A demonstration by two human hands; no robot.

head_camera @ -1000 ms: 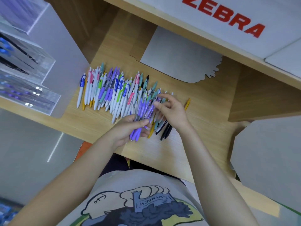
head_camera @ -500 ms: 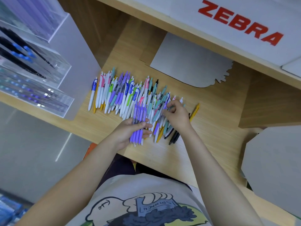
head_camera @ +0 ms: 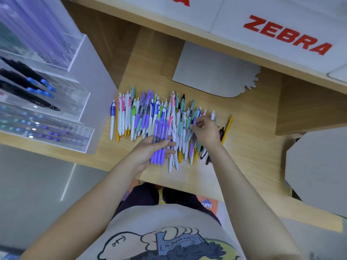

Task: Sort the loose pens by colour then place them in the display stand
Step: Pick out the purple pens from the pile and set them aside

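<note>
Since earlier, your right hand (head_camera: 205, 131) shifted rightward, pinching a purple pen (head_camera: 195, 121) amid the loose pens (head_camera: 142, 113). Left hand (head_camera: 150, 150) grips the purple bundle (head_camera: 159, 147) near the shelf's front edge (head_camera: 180, 182); display stand (head_camera: 56, 117) far left.

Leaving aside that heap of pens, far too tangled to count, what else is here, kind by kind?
Hands: 2, the left hand holding purple pens, the right hand at the pen heap
Clear display stand: 1
Grey card cut-outs: 2, the other at the right
Total: 5
</note>
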